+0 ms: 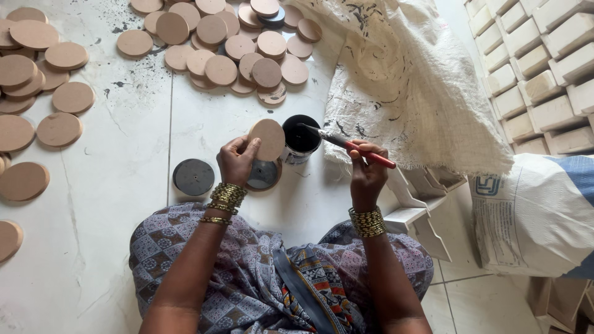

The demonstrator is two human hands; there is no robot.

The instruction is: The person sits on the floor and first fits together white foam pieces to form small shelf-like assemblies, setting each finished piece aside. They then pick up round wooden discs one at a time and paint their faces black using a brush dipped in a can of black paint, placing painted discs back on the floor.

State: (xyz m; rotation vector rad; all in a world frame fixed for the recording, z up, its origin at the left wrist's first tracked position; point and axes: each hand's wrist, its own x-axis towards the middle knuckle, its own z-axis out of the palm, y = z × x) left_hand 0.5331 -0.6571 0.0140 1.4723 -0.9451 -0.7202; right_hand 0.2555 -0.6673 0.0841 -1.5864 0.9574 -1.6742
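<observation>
My left hand (237,159) holds a plain brown round wooden disc (268,138) upright by its edge, above a black-painted disc (263,174) lying on the floor. My right hand (366,166) grips a red-handled paintbrush (352,146), its dark bristle tip over the open can of black paint (301,138). The can stands just right of the held disc. A second painted dark disc (193,177) lies flat on the floor to the left of my left hand. Gold bangles sit on both wrists.
Heaps of unpainted brown discs (230,43) lie at the back and along the left (37,80). A paint-stained white woven sack (408,80) covers the floor at right. Stacked pale wooden blocks (538,68) and another sack (538,216) stand far right.
</observation>
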